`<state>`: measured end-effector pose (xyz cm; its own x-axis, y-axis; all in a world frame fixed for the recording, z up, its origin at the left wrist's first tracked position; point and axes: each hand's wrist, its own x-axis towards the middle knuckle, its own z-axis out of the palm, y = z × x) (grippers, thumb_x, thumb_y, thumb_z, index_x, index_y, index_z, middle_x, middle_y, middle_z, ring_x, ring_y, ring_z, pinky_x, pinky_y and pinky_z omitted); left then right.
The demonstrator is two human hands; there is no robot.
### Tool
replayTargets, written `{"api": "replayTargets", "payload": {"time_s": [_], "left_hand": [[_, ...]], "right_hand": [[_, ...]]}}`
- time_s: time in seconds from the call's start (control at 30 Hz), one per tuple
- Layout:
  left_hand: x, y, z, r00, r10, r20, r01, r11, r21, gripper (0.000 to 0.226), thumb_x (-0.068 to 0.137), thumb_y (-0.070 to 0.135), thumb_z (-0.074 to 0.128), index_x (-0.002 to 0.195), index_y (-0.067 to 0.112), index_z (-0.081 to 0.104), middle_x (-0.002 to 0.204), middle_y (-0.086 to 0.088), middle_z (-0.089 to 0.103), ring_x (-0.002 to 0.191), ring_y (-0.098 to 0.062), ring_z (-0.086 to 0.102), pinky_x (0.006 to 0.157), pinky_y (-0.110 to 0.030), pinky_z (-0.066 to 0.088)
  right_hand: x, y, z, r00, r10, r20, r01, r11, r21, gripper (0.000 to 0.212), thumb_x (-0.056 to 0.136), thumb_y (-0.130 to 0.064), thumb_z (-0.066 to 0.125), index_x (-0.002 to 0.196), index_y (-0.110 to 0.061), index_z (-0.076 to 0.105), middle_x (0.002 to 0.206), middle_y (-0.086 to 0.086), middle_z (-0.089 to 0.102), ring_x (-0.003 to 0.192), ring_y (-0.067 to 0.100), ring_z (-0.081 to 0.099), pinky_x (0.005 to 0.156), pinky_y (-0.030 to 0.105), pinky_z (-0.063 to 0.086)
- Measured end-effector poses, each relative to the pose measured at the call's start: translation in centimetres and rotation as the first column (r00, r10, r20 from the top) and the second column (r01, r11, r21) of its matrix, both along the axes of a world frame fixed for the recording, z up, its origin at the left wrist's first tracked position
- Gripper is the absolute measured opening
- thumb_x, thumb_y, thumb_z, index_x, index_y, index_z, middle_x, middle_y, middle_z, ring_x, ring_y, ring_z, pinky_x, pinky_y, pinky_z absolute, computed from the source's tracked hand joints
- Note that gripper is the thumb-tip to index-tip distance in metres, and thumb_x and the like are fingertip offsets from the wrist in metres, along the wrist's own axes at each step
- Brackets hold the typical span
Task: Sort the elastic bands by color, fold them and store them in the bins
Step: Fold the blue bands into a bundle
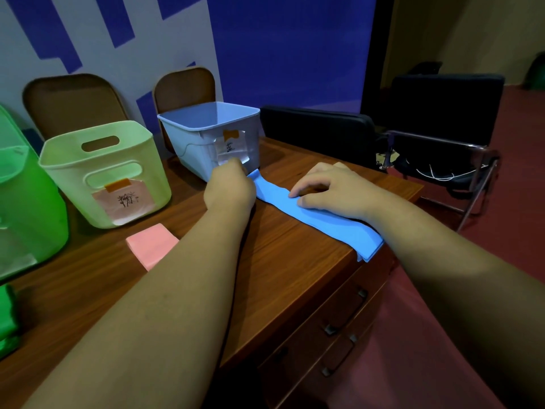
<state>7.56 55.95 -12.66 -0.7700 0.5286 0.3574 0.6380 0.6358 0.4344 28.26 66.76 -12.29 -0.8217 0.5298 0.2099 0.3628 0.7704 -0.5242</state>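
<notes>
A blue elastic band (324, 222) lies flat along the right part of the wooden table (280, 261), its near end hanging over the edge. My left hand (230, 187) pinches the band's far end in front of the pale blue bin (206, 134). My right hand (330, 187) rests on the middle of the band with its fingers bent, pressing it down. A folded pink band (150, 243) lies on the table left of my left forearm. A green band (7, 317) shows at the left edge.
A light green bin (103, 172) with a label stands left of the blue bin, and a bright green bin (23, 208) is at the far left. Brown chairs stand behind the bins. Black chairs are to the right. Drawers sit under the table's edge.
</notes>
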Motion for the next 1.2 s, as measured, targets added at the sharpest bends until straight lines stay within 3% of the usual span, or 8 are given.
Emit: {"api": "replayTargets", "payload": {"time_s": [0.2, 0.33, 0.47, 0.67, 0.8, 0.9, 1.03, 1.2], "left_hand": [[1.7, -1.1, 0.7, 0.999, -0.005, -0.036, 0.012, 0.98, 0.198, 0.011, 0.099, 0.025, 0.054, 0.108, 0.018, 0.057, 0.098, -0.005, 0.064, 0.086, -0.029, 0.062, 0.065, -0.039, 0.048], [2.1, -1.5, 1.4, 0.999, -0.008, -0.05, 0.023, 0.949, 0.315, 0.01, 0.1, 0.028, 0.057, 0.109, 0.022, 0.055, 0.099, 0.002, 0.063, 0.085, -0.02, 0.059, 0.065, -0.035, 0.042], [2.7, -1.6, 1.4, 0.993, -0.07, -0.09, 0.098, 0.925, 0.368, 0.008, 0.101, 0.028, 0.059, 0.107, 0.026, 0.055, 0.098, 0.005, 0.063, 0.086, -0.015, 0.062, 0.067, -0.034, 0.051], [3.9, -1.8, 1.9, 0.968, -0.222, -0.116, 0.25, 0.87, 0.424, 0.012, 0.102, 0.024, 0.063, 0.112, 0.026, 0.057, 0.102, 0.008, 0.064, 0.086, -0.008, 0.062, 0.071, -0.024, 0.053], [5.1, -2.4, 2.2, 0.948, -0.282, -0.145, 0.317, 0.855, 0.41, 0.013, 0.102, 0.024, 0.064, 0.111, 0.028, 0.056, 0.102, 0.011, 0.062, 0.084, 0.001, 0.059, 0.068, -0.014, 0.045], [5.6, -2.5, 2.3, 0.934, -0.325, -0.146, 0.357, 0.855, 0.377, 0.015, 0.102, 0.025, 0.065, 0.112, 0.03, 0.055, 0.103, 0.015, 0.059, 0.086, 0.005, 0.058, 0.068, -0.011, 0.044], [5.8, -3.0, 2.2, 0.875, -0.461, -0.148, 0.484, 0.833, 0.268, 0.016, 0.1, 0.027, 0.066, 0.11, 0.031, 0.056, 0.104, 0.015, 0.061, 0.092, 0.003, 0.059, 0.074, -0.019, 0.052], [6.0, -3.4, 2.1, 0.754, -0.638, -0.154, 0.649, 0.76, 0.034, 0.02, 0.091, 0.032, 0.068, 0.108, 0.037, 0.059, 0.101, 0.014, 0.065, 0.091, -0.004, 0.062, 0.076, -0.034, 0.059]], "right_hand": [[-0.1, 0.1, -0.4, 1.0, 0.015, -0.02, -0.015, 1.0, 0.004, 0.027, 0.095, -0.061, 0.063, 0.121, -0.066, 0.065, 0.131, -0.029, 0.048, 0.13, 0.01, 0.041, 0.107, 0.038, 0.045], [0.0, -0.4, -0.1, 0.996, 0.031, 0.089, -0.04, 0.994, 0.097, 0.035, 0.099, -0.071, 0.051, 0.133, -0.068, 0.058, 0.138, -0.029, 0.046, 0.134, 0.01, 0.035, 0.114, 0.038, 0.033], [0.0, -0.4, 0.0, 0.989, 0.03, 0.146, -0.049, 0.99, 0.13, 0.038, 0.096, -0.078, 0.045, 0.132, -0.073, 0.055, 0.137, -0.03, 0.047, 0.136, 0.009, 0.032, 0.119, 0.041, 0.028], [0.0, -0.6, 0.2, 0.986, 0.021, 0.163, -0.045, 0.988, 0.146, 0.039, 0.098, -0.074, 0.048, 0.136, -0.07, 0.055, 0.139, -0.029, 0.046, 0.137, 0.01, 0.032, 0.118, 0.041, 0.027], [0.0, -0.4, 0.2, 0.992, 0.039, 0.123, -0.052, 0.993, 0.106, 0.035, 0.099, -0.065, 0.054, 0.133, -0.062, 0.063, 0.14, -0.028, 0.051, 0.137, 0.01, 0.035, 0.119, 0.044, 0.029], [-0.2, 0.4, -0.2, 0.995, 0.02, -0.101, -0.027, 0.998, -0.063, 0.026, 0.101, -0.045, 0.056, 0.116, -0.053, 0.076, 0.127, -0.024, 0.062, 0.125, 0.006, 0.053, 0.111, 0.04, 0.046], [-0.6, 0.9, -0.1, 0.964, -0.165, -0.208, 0.132, 0.977, -0.165, 0.03, 0.103, -0.031, 0.052, 0.093, -0.039, 0.08, 0.11, -0.02, 0.067, 0.107, 0.005, 0.061, 0.096, 0.031, 0.05], [-0.7, 0.9, -0.4, 0.956, -0.214, -0.199, 0.184, 0.97, -0.16, 0.031, 0.107, -0.026, 0.049, 0.092, -0.033, 0.075, 0.099, -0.017, 0.063, 0.096, 0.005, 0.059, 0.076, 0.024, 0.043]]}}
